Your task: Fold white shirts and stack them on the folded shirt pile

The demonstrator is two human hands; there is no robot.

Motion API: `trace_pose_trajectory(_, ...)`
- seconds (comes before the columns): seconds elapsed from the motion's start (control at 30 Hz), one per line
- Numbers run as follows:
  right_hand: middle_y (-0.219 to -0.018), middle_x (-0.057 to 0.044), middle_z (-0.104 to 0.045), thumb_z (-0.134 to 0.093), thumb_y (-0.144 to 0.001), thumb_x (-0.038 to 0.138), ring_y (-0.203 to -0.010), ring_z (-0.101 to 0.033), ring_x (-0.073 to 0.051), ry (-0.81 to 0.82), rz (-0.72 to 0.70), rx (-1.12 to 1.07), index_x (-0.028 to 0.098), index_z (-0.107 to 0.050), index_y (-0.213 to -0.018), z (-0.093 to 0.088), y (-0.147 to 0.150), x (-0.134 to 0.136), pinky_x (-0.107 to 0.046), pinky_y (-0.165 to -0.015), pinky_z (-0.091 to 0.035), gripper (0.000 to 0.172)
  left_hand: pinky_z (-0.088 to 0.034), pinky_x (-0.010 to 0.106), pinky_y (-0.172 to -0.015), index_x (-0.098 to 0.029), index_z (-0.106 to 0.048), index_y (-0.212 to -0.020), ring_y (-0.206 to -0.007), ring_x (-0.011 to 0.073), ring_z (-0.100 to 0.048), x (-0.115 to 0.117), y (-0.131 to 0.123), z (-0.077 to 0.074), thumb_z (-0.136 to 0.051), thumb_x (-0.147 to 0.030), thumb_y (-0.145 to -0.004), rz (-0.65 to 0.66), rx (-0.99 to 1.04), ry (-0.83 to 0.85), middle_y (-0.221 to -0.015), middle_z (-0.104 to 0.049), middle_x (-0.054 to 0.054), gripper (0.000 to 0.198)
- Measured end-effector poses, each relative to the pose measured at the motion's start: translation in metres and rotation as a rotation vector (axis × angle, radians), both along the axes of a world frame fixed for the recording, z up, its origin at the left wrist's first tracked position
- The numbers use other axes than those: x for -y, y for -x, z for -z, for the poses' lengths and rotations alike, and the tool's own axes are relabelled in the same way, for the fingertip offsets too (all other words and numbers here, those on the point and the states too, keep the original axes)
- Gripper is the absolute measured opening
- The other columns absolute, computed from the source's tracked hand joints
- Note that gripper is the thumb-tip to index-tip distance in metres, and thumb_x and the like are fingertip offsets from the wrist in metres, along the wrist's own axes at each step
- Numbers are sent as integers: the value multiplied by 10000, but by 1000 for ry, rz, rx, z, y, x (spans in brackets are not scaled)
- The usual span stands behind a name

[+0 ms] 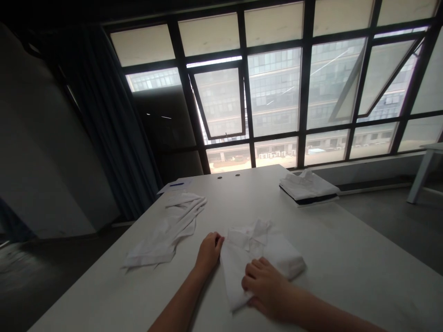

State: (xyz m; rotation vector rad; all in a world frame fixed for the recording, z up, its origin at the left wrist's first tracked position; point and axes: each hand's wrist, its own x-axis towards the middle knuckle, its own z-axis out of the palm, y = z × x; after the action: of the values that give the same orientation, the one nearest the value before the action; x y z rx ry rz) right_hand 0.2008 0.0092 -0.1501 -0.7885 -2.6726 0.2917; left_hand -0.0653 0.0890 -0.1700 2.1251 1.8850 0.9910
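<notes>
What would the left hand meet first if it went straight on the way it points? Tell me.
The white collared shirt: the left hand sits right at its edge, seemingly touching it, though depth is hard to judge from this view.

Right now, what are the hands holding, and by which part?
No clear grip: the right hand lies flat on the shirt's lower front, and the left hand presses its left edge by the collar. A pinch there cannot be told.

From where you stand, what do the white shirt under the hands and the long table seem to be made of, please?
The white shirt looks like thin woven cotton or a blend: matte, with soft creases, though the exact fibre cannot be told. The table looks like white laminate, smooth with a faint sheen.
</notes>
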Motion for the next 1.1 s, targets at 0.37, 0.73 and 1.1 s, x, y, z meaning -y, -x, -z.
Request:
trace_pose_trajectory(0.37, -1123, -77, -653, -491, -937, 230, -1028, -594, -237, -40, 582, -288, 243, -647, -1061, 24, -52, -83, -380, -924, -438, 200, -358, 258, -634, -223, -538, -770, -661, 174, -567, 2, 0, 2, -511, -322, -942, -58, 0, -6, -720, -618, 3, 200)
trace_pose_trajectory(0.73, -995, -56, -538, -628, -764, 171, -929, -523, -230, -159, 725, -234, 238, -503, -936, 31, -23, -65, -336, -850, -437, 224, -437, 261, -746, -228, -637, -897, -806, 178, -609, 23, -16, -3, -606, -351, -929, 160, -23, 29, -940, -626, 32, 131)
trace_pose_trajectory(1.1, -1036, -49, -550, -447, -699, -24, -916, -566, -193, 55, 495, -227, 227, -556, -975, 37, -62, -92, -305, -871, -439, 389, -419, 268, -732, -219, -657, -793, -795, 180, -602, 24, -23, -7, -614, -296, -940, 233, -100, 68, -909, -624, 34, 171)
